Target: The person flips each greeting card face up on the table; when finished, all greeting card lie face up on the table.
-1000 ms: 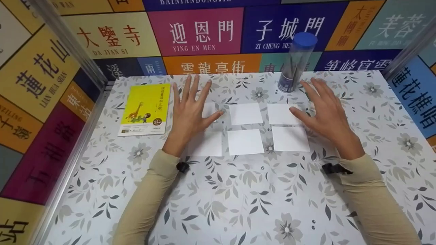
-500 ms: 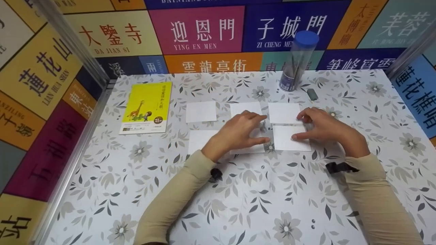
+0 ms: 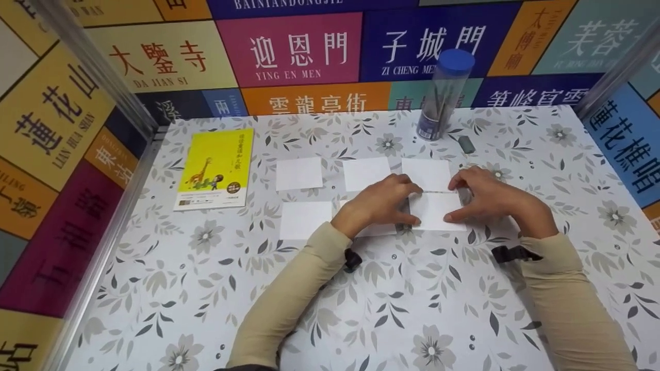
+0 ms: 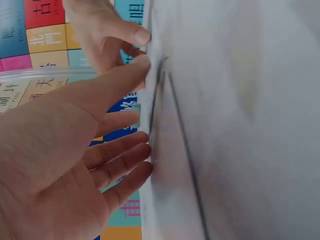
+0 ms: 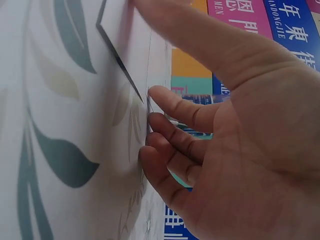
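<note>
Two rows of blank white paper squares lie on the table in the head view. The lower right square [image 3: 435, 212] sits between both hands. My left hand [image 3: 376, 203] reaches over the lower middle square [image 3: 375, 230], mostly hiding it, with thumb and fingertips at the lower right square's left edge. At that square's right edge are the thumb and fingertips of my right hand [image 3: 497, 198]. The left wrist view shows long, loosely extended left fingers [image 4: 122, 152] against the paper. Gently bent right fingers [image 5: 175, 137] touch the tabletop in the right wrist view.
Above that square lies the upper right square [image 3: 425, 172]. A small grey-green block [image 3: 466, 145] rests behind the right hand, near a clear tube with a blue lid [image 3: 456, 62] and thin sticks inside. A yellow book [image 3: 216, 162] lies left. Lettered panels [image 3: 289, 51] wall the back.
My left hand has swung right and down from the left squares to the lower right one. My right hand has come down to that square's right edge, uncovering the small block.
</note>
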Tool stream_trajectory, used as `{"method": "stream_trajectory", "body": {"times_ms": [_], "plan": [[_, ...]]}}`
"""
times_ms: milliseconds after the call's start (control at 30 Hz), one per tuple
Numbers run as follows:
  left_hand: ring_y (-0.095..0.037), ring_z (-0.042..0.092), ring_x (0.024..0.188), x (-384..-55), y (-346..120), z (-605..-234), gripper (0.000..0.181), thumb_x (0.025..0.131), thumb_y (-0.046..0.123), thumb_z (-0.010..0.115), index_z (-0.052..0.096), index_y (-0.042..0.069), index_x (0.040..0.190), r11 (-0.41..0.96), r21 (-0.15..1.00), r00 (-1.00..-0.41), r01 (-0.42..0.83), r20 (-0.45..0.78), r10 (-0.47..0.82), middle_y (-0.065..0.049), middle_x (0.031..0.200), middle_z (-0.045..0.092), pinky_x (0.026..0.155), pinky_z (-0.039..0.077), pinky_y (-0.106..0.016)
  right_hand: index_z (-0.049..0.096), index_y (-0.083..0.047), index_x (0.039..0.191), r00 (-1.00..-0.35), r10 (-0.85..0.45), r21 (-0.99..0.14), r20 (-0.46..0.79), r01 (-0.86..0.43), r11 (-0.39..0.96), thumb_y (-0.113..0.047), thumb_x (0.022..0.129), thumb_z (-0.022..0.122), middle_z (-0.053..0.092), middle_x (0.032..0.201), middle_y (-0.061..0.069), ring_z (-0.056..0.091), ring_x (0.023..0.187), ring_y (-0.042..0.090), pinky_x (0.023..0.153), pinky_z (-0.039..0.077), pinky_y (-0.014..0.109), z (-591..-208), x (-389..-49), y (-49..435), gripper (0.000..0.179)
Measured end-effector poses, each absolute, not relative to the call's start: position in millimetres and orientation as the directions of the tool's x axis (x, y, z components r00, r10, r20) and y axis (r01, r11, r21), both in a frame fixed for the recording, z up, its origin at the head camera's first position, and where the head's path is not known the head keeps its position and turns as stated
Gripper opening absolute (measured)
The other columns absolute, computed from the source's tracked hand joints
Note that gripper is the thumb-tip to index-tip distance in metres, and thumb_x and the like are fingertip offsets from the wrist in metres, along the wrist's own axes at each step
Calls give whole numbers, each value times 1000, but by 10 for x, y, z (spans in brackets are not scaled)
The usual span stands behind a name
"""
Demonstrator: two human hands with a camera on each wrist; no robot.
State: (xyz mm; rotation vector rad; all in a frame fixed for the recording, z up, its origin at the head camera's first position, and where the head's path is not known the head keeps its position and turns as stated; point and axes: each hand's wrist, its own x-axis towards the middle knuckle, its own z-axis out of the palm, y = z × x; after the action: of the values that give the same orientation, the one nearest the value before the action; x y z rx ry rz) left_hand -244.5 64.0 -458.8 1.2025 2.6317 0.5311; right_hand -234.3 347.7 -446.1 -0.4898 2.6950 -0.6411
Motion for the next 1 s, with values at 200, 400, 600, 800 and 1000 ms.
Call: {"method": "stream_trajectory", "body": {"times_ms": [200,400,600,800,1000], "plan": [[-23,63,125,-2421,657,-4634,69,90,53,87,68,15,144,590,369,-643,718,28,766,-5,137,66,108,54,-37,65,-9,119,-888,-400,-467,-227,-261,845,-41,80,97,57,129,20,47,120,36,101,37,49,-4484,-2327,3484,61],[-23,62,124,-2420,660,-4651,68,89,47,89,68,14,144,580,377,-639,722,43,768,-6,134,67,107,54,-36,65,-9,119,-887,-392,-461,-245,-249,852,-41,80,97,52,133,21,45,122,39,102,38,52,-4475,-2325,3471,59],[-24,60,125,-2410,647,-4652,68,90,47,88,67,14,146,584,381,-644,717,40,764,-7,137,65,108,53,-36,64,-7,118,-884,-397,-451,-248,-258,855,-39,80,97,57,127,19,51,119,36,102,41,51,-4424,-2325,3436,60],[-25,59,130,-2406,651,-4644,74,90,46,88,62,14,151,592,383,-650,709,28,760,-7,144,64,112,51,-36,62,-5,121,-882,-399,-491,-251,-239,838,-33,83,96,70,115,15,64,106,28,93,49,40,-4389,-2332,3442,58],[-25,58,129,-2403,656,-4650,88,88,47,90,52,13,159,599,374,-659,708,43,751,-8,143,62,114,50,-35,73,-7,119,-882,-444,-494,-160,-318,809,-26,86,94,72,105,11,63,97,24,84,48,34,-4363,-2331,3465,43]]}}
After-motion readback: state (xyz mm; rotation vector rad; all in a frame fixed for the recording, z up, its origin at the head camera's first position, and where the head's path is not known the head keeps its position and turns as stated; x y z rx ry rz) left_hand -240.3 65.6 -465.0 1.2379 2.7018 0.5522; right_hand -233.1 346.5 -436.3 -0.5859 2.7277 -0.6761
